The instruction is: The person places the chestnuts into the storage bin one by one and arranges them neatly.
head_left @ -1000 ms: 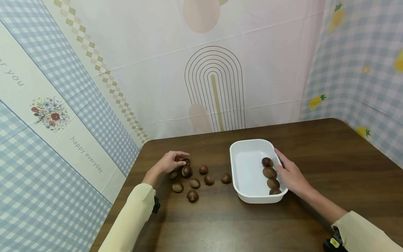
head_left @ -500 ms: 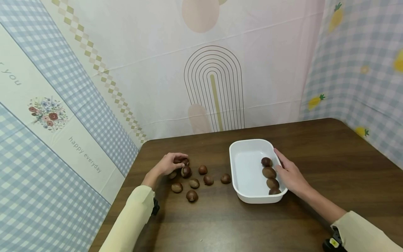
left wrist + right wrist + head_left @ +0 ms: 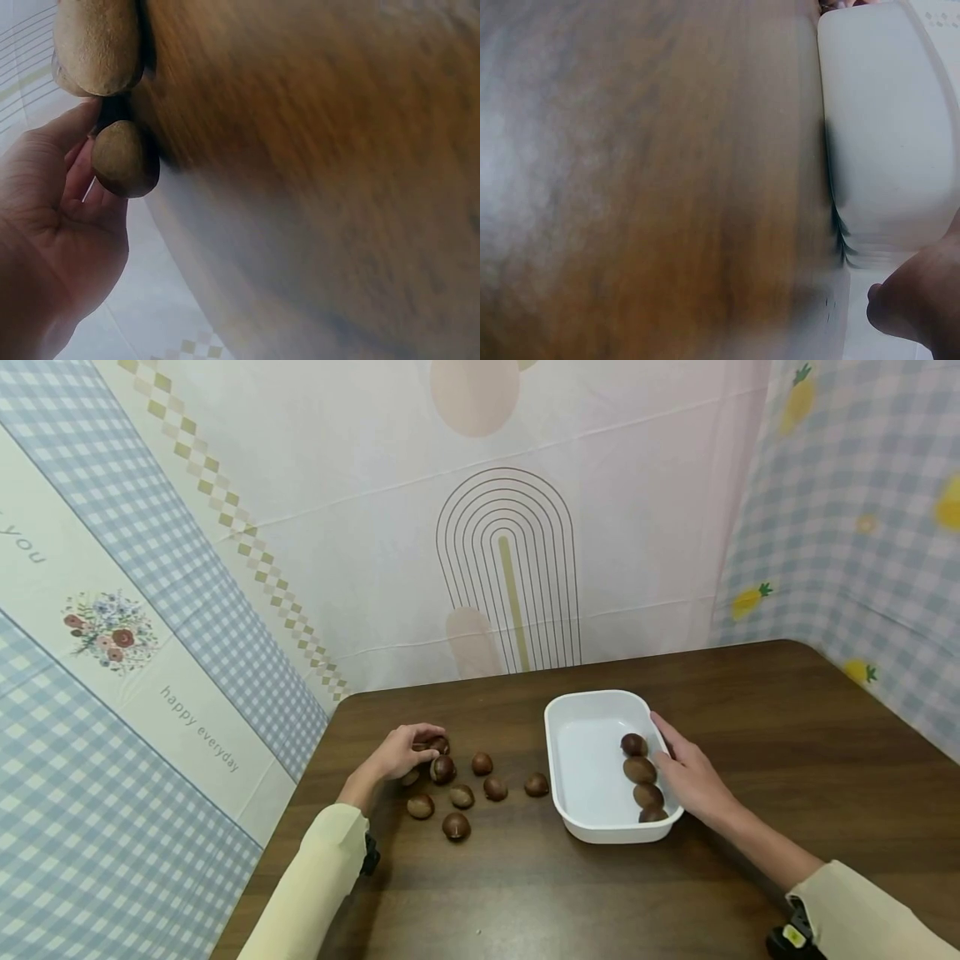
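Note:
In the head view, my left hand (image 3: 395, 753) is among several loose brown chestnuts on the left of the table. Its thumb and fingers pinch the rearmost chestnut (image 3: 439, 745), which they partly cover. A larger chestnut (image 3: 443, 769) lies just in front of the thumb. The left wrist view has another chestnut (image 3: 124, 159) close before the fingers. My right hand (image 3: 693, 779) grips the right side of a white tray (image 3: 606, 836), thumb at the rim and fingers along the outer wall. Inside, several chestnuts, including one brown chestnut (image 3: 640, 770), line up along that side.
The dark wooden table (image 3: 510, 902) carries everything. One chestnut (image 3: 536, 784) lies close to the tray's left wall, and another chestnut (image 3: 456, 826) is nearest the front. A patterned cloth (image 3: 637, 527) hangs behind the table's rear edge.
My left hand has sunk slightly, and its thumb and fingers have drawn closer around the rearmost chestnut. My right hand and the tray keep their place; the head view has shifted a little.

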A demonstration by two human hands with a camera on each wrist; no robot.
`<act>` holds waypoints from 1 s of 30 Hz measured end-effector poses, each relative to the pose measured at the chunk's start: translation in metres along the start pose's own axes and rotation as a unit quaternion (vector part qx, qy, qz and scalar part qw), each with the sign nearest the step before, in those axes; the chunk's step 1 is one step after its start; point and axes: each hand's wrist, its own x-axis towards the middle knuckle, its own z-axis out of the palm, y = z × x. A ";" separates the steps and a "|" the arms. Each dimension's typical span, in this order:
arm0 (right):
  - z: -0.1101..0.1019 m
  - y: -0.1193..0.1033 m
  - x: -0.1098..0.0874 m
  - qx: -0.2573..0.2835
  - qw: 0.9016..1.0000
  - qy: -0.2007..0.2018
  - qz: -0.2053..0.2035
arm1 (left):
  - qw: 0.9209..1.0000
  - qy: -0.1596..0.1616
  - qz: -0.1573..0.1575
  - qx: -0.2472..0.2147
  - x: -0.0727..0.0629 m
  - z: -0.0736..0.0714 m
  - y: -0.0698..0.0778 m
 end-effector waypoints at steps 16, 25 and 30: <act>-0.001 -0.001 0.000 -0.006 1.000 0.000 0.005 | 0.999 0.033 0.019 -0.027 0.020 -0.003 0.019; 0.000 -0.002 0.000 -0.006 1.000 0.000 0.003 | 0.998 0.033 0.027 -0.040 0.041 -0.001 0.046; 0.001 -0.001 0.001 -0.009 1.000 0.001 0.001 | 0.998 0.038 0.045 -0.037 0.055 0.003 0.064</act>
